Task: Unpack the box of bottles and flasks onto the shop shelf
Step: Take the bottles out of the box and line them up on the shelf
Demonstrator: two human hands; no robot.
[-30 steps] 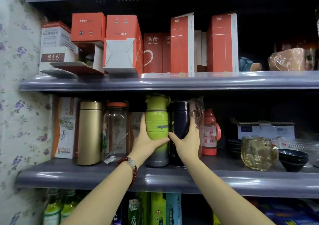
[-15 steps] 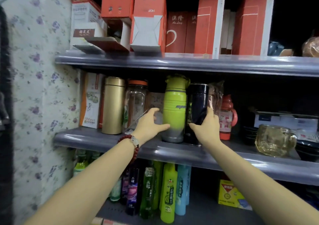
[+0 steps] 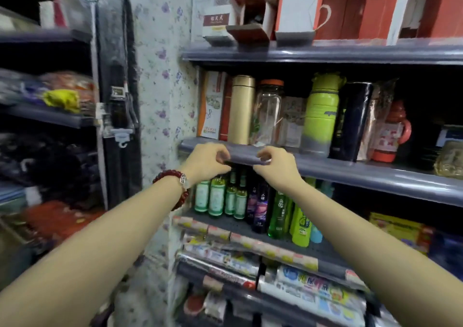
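Both my hands have let go of the green bottle [image 3: 321,112] and dark flask [image 3: 350,121], which stand above the shelf edge [image 3: 350,173], left hand [image 3: 208,160] and right hand [image 3: 276,167] empty, fingers curled.

I see the grey middle shelf [image 3: 375,176] running from centre frame down toward the right edge. Standing on it, left to right: a white and orange carton [image 3: 211,105], a gold flask [image 3: 241,110], a clear bottle with an orange lid [image 3: 268,112], a lime-green bottle [image 3: 322,112] touching a dark navy flask [image 3: 352,121], then a red children's flask [image 3: 393,132]. At the far right edge sits an amber glass piece [image 3: 449,160], blurred.
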